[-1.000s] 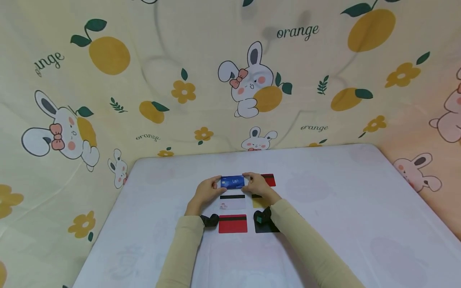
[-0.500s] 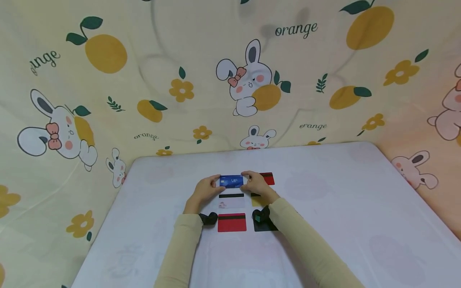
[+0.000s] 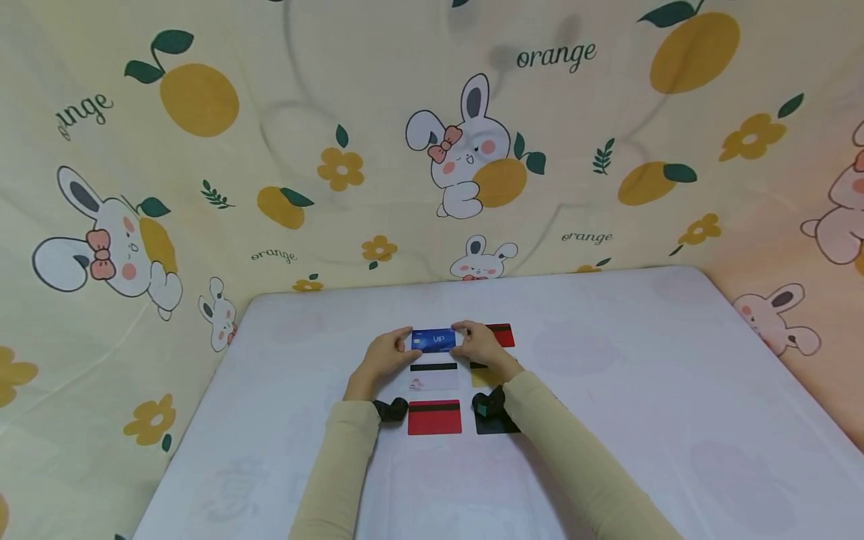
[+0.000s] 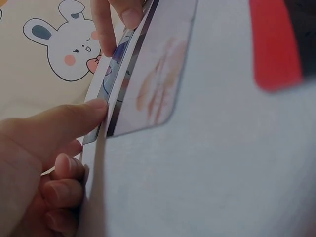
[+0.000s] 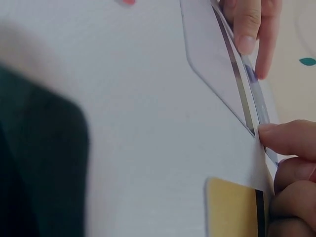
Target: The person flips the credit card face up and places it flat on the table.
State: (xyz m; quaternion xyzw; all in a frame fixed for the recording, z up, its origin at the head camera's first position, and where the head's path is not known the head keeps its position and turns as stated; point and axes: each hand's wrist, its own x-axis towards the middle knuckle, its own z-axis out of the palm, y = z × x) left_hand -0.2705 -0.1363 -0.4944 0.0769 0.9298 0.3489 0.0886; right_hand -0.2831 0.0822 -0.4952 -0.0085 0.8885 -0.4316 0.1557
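A blue bank-style card [image 3: 434, 340] printed "VIP" lies face up at the back of the card group. My left hand [image 3: 383, 356] pinches its left end, forefinger at the far edge and thumb at the near edge. The right hand [image 3: 481, 345] grips the other end the same way. In the left wrist view the left thumb [image 4: 91, 111] touches the near edge of the card, seen almost edge-on. In the right wrist view the right thumb [image 5: 279, 136] does likewise. Just in front lies a whitish card [image 3: 433, 380] with a black stripe.
A red striped card [image 3: 434, 422] is nearest me, with a dark card [image 3: 496, 425] beside it. A gold card [image 3: 482, 379] and another red card [image 3: 502, 335] lie partly under the right arm and hand. Black wrist cameras [image 3: 489, 403] overlap the cards. A patterned curtain hangs behind the table.
The head view has shifted slightly. Both hands and the blue card keep their places relative to the other cards.
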